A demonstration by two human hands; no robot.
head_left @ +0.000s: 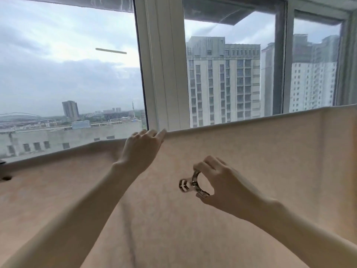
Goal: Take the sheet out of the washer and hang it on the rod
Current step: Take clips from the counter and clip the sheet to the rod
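Observation:
A pale peach sheet (pixel 260 155) hangs draped over a horizontal rod, which the cloth hides; its folded top edge runs across the whole view. My left hand (pixel 142 149) rests on that top edge near the middle, fingers curled over the fold. My right hand (pixel 218 180) is lower and to the right, in front of the sheet, pinching a metal clothes clip (pixel 191 183) between thumb and fingers. The clip's jaws point left and are apart from the sheet's edge.
Large windows (pixel 67 74) with a white frame post (pixel 162 64) stand right behind the sheet, tall buildings beyond. A dark bracket or rod end (pixel 4 171) shows at the far left edge.

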